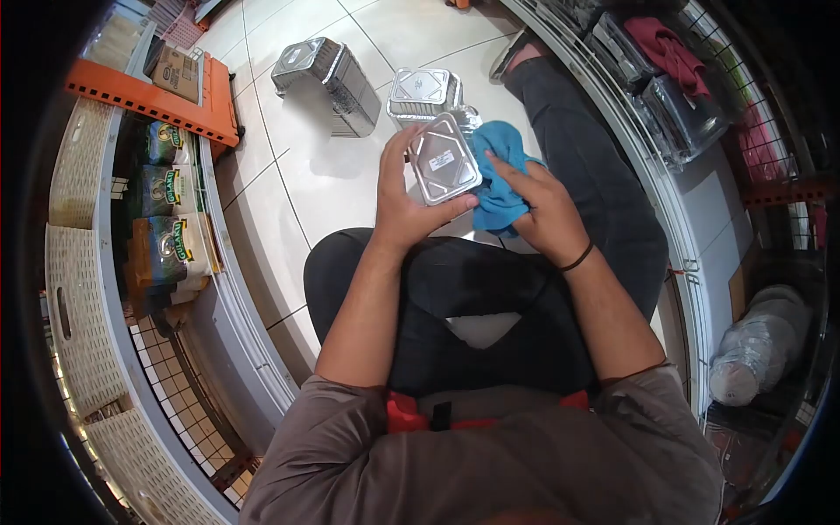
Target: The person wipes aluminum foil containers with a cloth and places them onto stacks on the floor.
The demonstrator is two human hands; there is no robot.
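Observation:
My left hand (409,197) grips a foil tray (444,160) by its left side and lower edge, its flat face with a small white label turned up toward me. Bunched in my right hand (547,206) is a blue cloth (497,188), which lies against the tray's right side. Just beyond the held tray, a short stack of foil trays (423,90) stands on the floor. Farther left is a taller stack of foil trays (337,87), partly covered by a blurred patch.
Shelving with an orange beam (149,101), Gulaku packets (166,249) and woven baskets (83,324) lines the left. On the right, a shelf holds dark wrapped packs (682,114), a red cloth (669,52) and a plastic-wrapped roll (759,346). My legs flank the tiled floor (262,197).

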